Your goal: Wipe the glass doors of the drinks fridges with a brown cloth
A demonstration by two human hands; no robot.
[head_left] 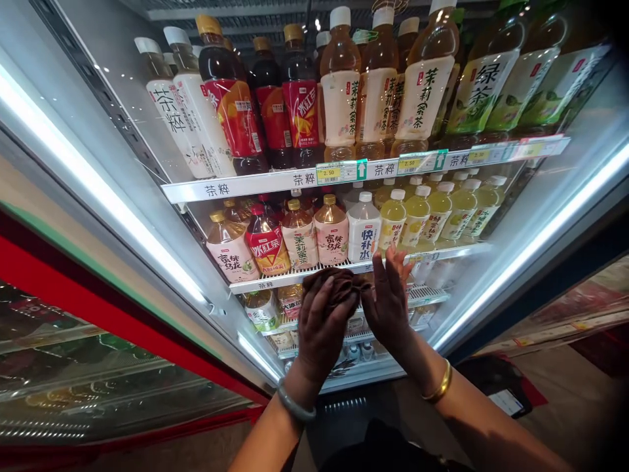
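Observation:
My left hand (322, 321) is closed around a crumpled dark brown cloth (334, 285), which bunches up above its fingers. Just to the right, my right hand (388, 301) has its fingers stretched upward and apart. One end of the cloth reaches its thumb side; whether they touch I cannot tell. Both hands are in front of a lit drinks cooler, near the edge of its middle shelf (246, 285). Behind them stand a white-labelled bottle (363, 229), a pink-labelled bottle (332, 233) and several yellow drink bottles (417, 219).
Tall tea bottles (340, 98) line the upper shelf, whose front strip (265, 182) carries price tags. Lower shelves hold more bottles (260, 311), partly hidden by my arms. Bright light tubes (98, 177) run down both sides. A red-framed cooler (29, 262) stands at the left.

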